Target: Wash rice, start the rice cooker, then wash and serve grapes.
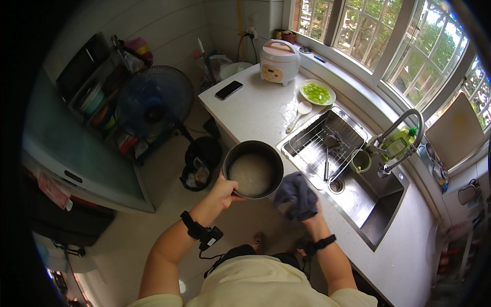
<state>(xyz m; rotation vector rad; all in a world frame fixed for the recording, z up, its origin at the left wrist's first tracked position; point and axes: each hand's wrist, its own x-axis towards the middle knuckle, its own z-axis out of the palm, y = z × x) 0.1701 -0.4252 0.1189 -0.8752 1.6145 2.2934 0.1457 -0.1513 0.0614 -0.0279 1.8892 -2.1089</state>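
My left hand grips the rim of a dark inner cooking pot, holding it in front of me beside the counter edge. Cloudy whitish liquid, perhaps with rice in it, covers the bottom of the pot. A crumpled dark grey cloth is in my right hand, just right of the pot; the cloth hides most of the fingers. On the counter's far end stands a small white rice cooker with a pink lid, which looks closed. A white rice paddle lies near the sink.
A wire basket holding a ladle sits in the steel sink, under a curved faucet. Green grapes fill a plate. A black phone lies on the counter. A standing fan is at the left.
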